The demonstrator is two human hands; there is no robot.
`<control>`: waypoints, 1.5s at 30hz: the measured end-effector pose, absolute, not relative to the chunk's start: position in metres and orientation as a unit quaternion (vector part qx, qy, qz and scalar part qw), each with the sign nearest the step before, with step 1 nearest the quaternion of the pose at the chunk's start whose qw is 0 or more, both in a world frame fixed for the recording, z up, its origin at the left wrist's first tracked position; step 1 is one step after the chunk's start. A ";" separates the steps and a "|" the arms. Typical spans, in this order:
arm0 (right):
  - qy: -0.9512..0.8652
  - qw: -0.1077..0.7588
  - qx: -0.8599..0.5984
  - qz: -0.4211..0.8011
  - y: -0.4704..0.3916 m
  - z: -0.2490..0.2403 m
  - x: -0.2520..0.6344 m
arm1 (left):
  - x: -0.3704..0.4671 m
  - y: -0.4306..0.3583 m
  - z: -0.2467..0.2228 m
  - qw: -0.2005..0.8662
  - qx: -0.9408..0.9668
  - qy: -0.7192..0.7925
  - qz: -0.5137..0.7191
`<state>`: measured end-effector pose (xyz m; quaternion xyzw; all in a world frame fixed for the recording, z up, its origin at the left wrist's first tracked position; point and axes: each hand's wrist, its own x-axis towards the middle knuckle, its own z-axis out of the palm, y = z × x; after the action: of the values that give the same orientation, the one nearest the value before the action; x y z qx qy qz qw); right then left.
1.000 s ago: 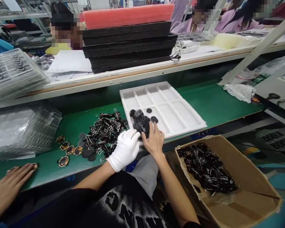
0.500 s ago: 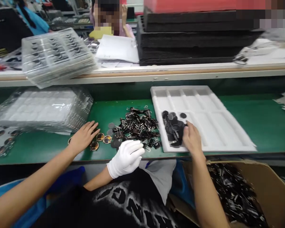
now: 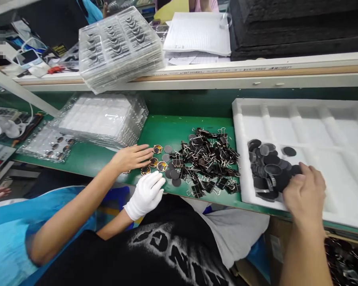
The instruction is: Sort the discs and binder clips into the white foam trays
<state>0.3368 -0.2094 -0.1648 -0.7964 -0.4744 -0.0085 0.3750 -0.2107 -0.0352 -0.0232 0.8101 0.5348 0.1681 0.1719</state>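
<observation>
My left hand (image 3: 147,192) wears a white glove and hovers at the front edge of the green bench. Its fingers are stretched out and close together, just below several round gold-rimmed pieces (image 3: 162,166) and dark discs (image 3: 175,174); nothing shows in it. My bare right hand (image 3: 306,194) reaches into the white foam tray (image 3: 244,174), fingers and thumb bent around black discs (image 3: 272,159) at the right of their heap. How many it grips is hidden. Between my hands lies a pile of black binder clips (image 3: 207,159).
A co-worker's bare hand (image 3: 134,157) comes from the left, its fingertips at the gold-rimmed pieces. Clear plastic trays (image 3: 107,119) are stacked behind it, and another stack (image 3: 122,51) overhangs the shelf (image 3: 197,81). A box of binder clips (image 3: 349,258) stands below right.
The view has turned left, so the bench things sit further right. My left hand has moved from before the clips to the gold-rimmed pieces. My right hand stays at the black discs.
</observation>
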 end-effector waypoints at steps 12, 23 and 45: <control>-0.469 0.388 -0.793 -0.041 -0.202 -0.162 0.336 | -0.065 -0.090 -0.100 0.066 0.827 0.551 0.096; -0.470 0.365 -0.803 -0.043 -0.210 -0.160 0.328 | -0.101 -0.019 -0.034 0.065 0.884 0.451 -0.103; -0.653 0.270 -0.688 -0.165 -0.249 -0.156 0.271 | -0.030 -0.125 -0.110 0.014 0.845 0.513 0.149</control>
<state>0.2712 -0.2495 -0.1564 -0.6878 -0.6534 -0.1652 0.2696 -0.0296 -0.1251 -0.1101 0.8451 0.5132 0.1491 0.0137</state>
